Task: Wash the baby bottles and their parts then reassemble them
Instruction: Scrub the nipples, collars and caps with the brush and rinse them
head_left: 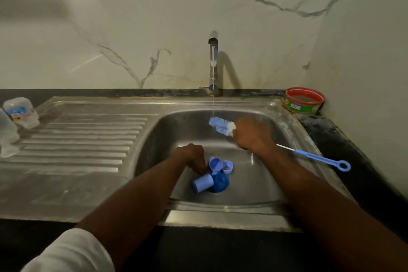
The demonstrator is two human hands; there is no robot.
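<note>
While R hand [250, 133] grips brush [221, 126], L hand [193, 157] fingers curled among caps [215, 175] in sink [276, 183], grip unclear

Two bare forearms, and a white sleeve [70, 252] covering the left upper arm.

Both bare forearms stretch forward. Left hand [192, 155] hangs low, knuckles up, fingers curled downward. Right hand [251, 133] sits higher, farther forward, fingers closed in a grip.
</note>
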